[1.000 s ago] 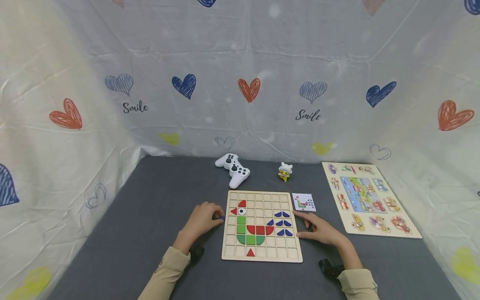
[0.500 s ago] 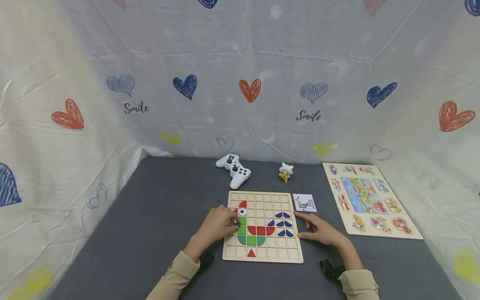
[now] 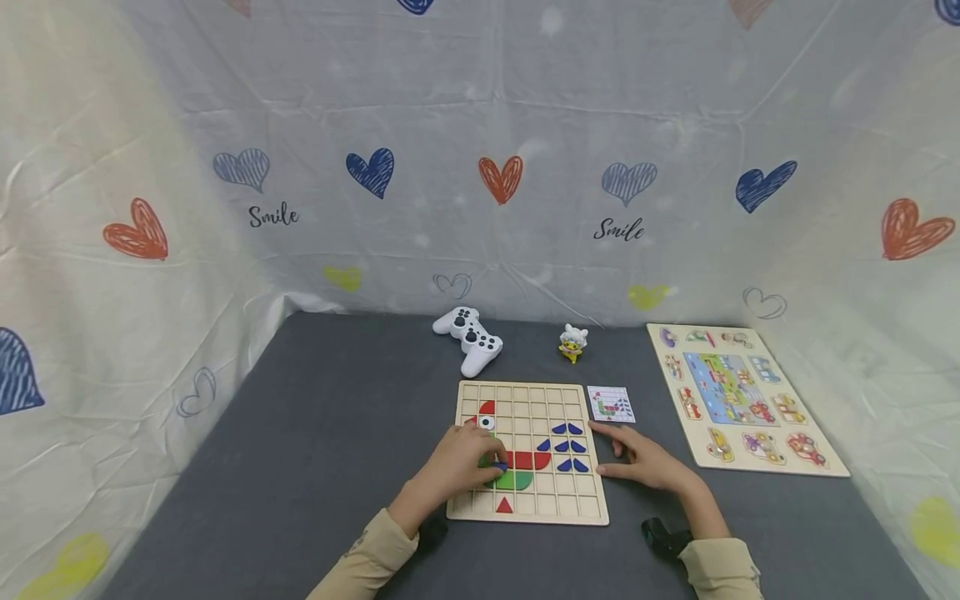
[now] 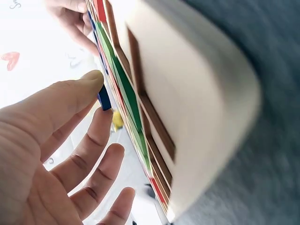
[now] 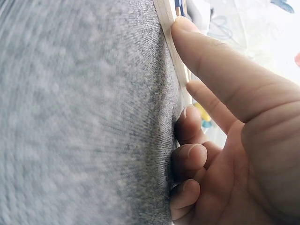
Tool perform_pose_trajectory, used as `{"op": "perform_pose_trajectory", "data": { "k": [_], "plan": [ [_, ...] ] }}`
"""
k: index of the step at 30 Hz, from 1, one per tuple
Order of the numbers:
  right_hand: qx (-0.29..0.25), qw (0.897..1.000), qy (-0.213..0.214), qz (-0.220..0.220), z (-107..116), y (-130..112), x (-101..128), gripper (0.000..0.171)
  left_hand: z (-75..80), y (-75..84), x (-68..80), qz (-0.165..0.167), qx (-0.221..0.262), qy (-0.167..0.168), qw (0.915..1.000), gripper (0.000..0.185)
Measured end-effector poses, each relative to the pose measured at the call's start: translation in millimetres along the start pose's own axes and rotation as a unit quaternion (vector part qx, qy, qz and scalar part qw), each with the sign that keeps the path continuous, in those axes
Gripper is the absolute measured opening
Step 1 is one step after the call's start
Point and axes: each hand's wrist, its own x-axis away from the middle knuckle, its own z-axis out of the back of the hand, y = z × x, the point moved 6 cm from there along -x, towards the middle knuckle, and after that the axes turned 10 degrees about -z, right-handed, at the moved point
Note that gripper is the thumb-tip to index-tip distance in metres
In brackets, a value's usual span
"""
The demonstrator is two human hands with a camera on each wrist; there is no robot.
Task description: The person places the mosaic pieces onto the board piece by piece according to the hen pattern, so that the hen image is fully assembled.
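A wooden grid board (image 3: 555,504) lies on the dark cloth, with red, green and blue pieces set in its cells and a round eye piece (image 3: 486,423) near the upper left. Over its left part, my left hand (image 3: 453,462) pinches a small blue puzzle piece (image 4: 104,98) between thumb and a fingertip, close above the green pieces (image 3: 515,481); its other fingers are spread. My right hand (image 3: 643,460) touches the board's right edge with thumb and index finger extended, the remaining fingers bent on the cloth. Several blue pieces (image 3: 577,447) sit near that edge.
A small picture card (image 3: 611,404) lies beyond the right hand, beside the board. Behind are a white game controller (image 3: 468,340) and a small figurine (image 3: 572,342). A wooden picture puzzle (image 3: 806,421) lies at the right. A printed curtain (image 3: 562,275) borders the table's back.
My left hand has moved right from beside the board's left edge to over the green pieces, carrying the blue puzzle piece. The right hand stays at the right edge.
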Motion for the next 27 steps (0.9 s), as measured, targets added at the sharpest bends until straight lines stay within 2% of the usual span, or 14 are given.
{"op": "perform_pose_trajectory", "data": {
  "k": [11, 20, 27],
  "plan": [
    [0.003, 1.000, 0.000, 0.005, 0, 2, -1, 0.068, -12.5, 18.0, -18.4, -0.028, 0.001, -0.022, 0.9994, 0.007],
    [0.007, 1.000, 0.006, 0.009, 0, 1, -1, 0.067, -16.9, 32.4, -35.9, -0.061, 0.006, -0.023, 0.9978, 0.007],
    [0.002, 1.000, 0.004, 0.010, -1, -1, 0, 0.067, -27.4, 44.4, -52.5, -0.061, 0.014, -0.072, 0.9955, 0.007]
  ]
}}
